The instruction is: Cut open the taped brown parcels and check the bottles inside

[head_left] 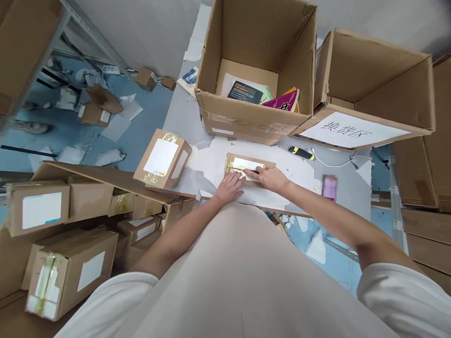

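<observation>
A small cardboard box (269, 165) lies on the table in front of me, with a white label (248, 163) and yellowish tape on its top. My left hand (229, 187) rests on the box's near left edge, fingers stretched out and holding nothing. Closed around a slim dark cutter knife (254, 172), my right hand (270, 179) reaches over the right part of the box. The knife's thin tip points left, along the taped top; whether it is in the tape I cannot tell.
Behind stand two large open cartons, one (253, 119) with several books inside, the other (366, 129) with a handwritten sign. A black-and-yellow tool (301, 152) and a white cable (333, 164) lie to the right. Left are a taped box (162, 159) and a big carton full of parcels (91, 195).
</observation>
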The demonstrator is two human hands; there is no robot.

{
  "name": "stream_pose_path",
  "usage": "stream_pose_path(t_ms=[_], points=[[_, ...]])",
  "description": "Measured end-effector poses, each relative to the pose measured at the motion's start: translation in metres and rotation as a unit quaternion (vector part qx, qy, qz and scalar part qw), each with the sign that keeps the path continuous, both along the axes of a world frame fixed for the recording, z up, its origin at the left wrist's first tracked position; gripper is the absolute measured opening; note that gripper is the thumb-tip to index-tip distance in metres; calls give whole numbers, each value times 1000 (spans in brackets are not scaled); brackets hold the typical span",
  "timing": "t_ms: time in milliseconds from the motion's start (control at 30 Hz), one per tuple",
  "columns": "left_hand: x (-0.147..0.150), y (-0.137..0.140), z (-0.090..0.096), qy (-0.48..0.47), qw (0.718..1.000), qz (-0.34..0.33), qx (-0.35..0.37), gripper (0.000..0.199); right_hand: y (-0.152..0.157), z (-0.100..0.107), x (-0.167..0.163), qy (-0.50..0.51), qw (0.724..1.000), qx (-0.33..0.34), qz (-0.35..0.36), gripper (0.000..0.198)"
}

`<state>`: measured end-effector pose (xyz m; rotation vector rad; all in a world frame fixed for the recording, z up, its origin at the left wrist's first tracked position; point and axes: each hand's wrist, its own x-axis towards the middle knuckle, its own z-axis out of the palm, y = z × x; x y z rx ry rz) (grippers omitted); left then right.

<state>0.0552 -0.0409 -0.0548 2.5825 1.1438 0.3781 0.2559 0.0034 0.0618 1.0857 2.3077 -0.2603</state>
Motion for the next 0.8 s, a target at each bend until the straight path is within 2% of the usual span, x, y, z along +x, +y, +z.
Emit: stream_pose_path(t_ms=[167, 367, 500, 600, 667, 733, 767, 800], points=[[2, -1, -8, 3, 1000, 17, 25, 40, -4, 19, 11, -27, 999, -16, -39, 61], [2, 1, -13, 1, 999, 33, 30, 49, -28, 26, 68, -55, 993, -9, -102, 68], [3, 0, -12, 9, 999, 43, 28, 50, -48, 31, 100, -63, 991, 3, -118, 75], [4, 2, -9, 7, 998, 51, 22, 50, -63, 32, 120, -46, 988, 25, -143, 77], [5, 3, -5, 1, 998, 56, 16, 49, -75, 27, 134, -7, 982, 27, -188, 71], [5, 5, 2, 3, 999, 50, 16, 44, -89, 15, 145, 75, 957, 18, -278, 60], [4, 5, 6, 7, 999, 42, 17, 41, -95, 8, 149, 133, 930, 9, -343, 55], [4, 6, 10, 14, 999, 32, 17, 38, -101, -1, 149, 196, 889, -3, -413, 53]])
